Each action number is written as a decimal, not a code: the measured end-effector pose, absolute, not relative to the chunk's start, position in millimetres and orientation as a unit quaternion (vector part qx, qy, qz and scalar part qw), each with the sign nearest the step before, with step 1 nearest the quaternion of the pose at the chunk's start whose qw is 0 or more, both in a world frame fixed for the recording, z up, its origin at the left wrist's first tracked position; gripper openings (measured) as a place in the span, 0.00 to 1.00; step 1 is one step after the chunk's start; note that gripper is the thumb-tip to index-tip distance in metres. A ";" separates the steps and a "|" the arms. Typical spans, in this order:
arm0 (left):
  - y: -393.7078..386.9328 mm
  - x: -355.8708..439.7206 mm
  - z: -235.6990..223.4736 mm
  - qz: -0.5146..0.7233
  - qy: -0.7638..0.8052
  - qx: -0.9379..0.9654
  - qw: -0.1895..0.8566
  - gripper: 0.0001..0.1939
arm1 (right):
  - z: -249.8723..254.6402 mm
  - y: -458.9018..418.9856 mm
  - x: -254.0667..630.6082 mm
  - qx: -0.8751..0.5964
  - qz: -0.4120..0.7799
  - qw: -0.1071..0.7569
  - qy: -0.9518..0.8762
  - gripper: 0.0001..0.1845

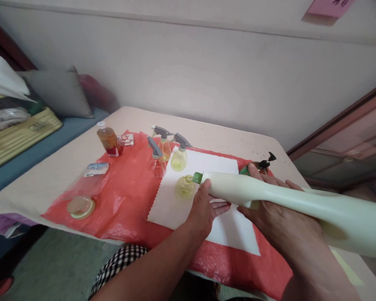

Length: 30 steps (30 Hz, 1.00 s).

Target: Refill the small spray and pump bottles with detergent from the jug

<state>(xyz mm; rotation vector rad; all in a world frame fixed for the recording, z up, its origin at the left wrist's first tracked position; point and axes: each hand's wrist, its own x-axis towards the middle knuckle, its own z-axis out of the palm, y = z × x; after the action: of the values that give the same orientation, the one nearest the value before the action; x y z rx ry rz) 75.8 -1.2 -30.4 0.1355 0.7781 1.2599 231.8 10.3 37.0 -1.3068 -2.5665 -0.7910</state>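
Observation:
A large pale green jug (288,198) lies tipped almost level in both hands, its green spout (197,178) pointing left. My left hand (203,205) grips it near the neck, thumb on the side and fingers beneath. My right hand (274,213) is wrapped round its middle, partly hidden behind it. Right at the spout is the open mouth of a round clear bottle (184,188) with yellowish liquid inside, standing on a white sheet (167,209). I cannot tell whether liquid is flowing. Behind it stands a spray bottle (179,159) with a grey trigger head.
Two more spray bottles, one orange (165,148) and one reddish (157,166), stand on red plastic (122,192). Leftward are an amber bottle (108,140), a plastic packet (92,177) and a round lidded container (80,207). A black pump bottle (263,164) is partly hidden behind my right hand.

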 end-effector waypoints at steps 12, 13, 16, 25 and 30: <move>-1.0 75.8 -32.4 0.570 0.355 0.061 0.738 0.29 | 35.3 11.0 232.2 -0.433 -0.275 0.074 -0.855 0.45; -1.1 75.8 -32.3 0.571 0.353 0.063 0.738 0.29 | 35.8 10.9 231.9 -0.434 -0.274 0.073 -0.855 0.45; -1.6 76.0 -32.6 0.571 0.353 0.065 0.738 0.29 | 37.1 10.4 231.1 -0.434 -0.269 0.066 -0.858 0.44; 0.1 76.2 -35.3 0.571 0.351 0.066 0.739 0.29 | 35.7 9.4 231.4 -0.445 -0.251 0.068 -0.857 0.43; 0.2 76.0 -34.6 0.571 0.352 0.060 0.739 0.30 | 35.8 9.8 232.1 -0.438 -0.260 0.073 -0.858 0.44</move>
<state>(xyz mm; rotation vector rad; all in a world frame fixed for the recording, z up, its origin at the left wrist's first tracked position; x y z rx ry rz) 76.0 0.2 -34.6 0.1319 0.7726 1.2535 232.1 9.8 35.8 -1.3144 -2.5770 -0.7802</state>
